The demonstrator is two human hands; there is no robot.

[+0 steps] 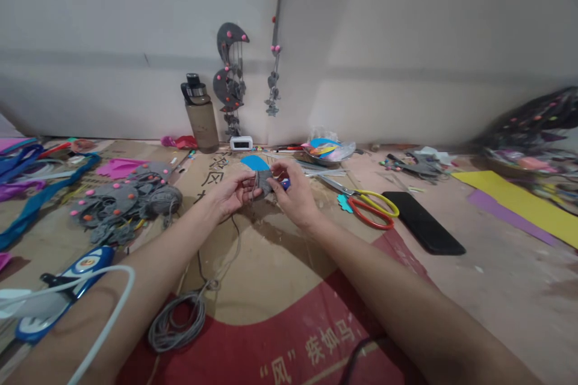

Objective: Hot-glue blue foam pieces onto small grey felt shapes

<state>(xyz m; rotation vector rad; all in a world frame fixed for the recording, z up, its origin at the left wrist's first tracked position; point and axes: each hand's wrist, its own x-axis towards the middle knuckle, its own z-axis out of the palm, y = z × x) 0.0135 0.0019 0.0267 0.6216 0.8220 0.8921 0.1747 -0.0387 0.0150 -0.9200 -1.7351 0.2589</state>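
Observation:
Both my hands meet over the cardboard sheet (pixel 271 264). My left hand (pixel 232 191) pinches a small grey felt piece (pixel 262 183) from the left. My right hand (pixel 295 195) is closed on the same piece from the right, with a small blue object (pixel 285 183) showing at its fingers. A grey cord (pixel 235 246) hangs from the felt piece down to a loose coil (pixel 178 322) near my left forearm. A blue foam shape (pixel 254 162) lies just behind my hands.
Red and yellow scissors (pixel 368 207) and a black phone (pixel 422 230) lie to the right. Grey felt moons with pompoms (pixel 117 204) pile at the left. A water bottle (pixel 201 114), a white clock (pixel 241 142) and hanging felt mobiles (pixel 230 81) stand at the wall. Yellow foam sheet (pixel 519 201) far right.

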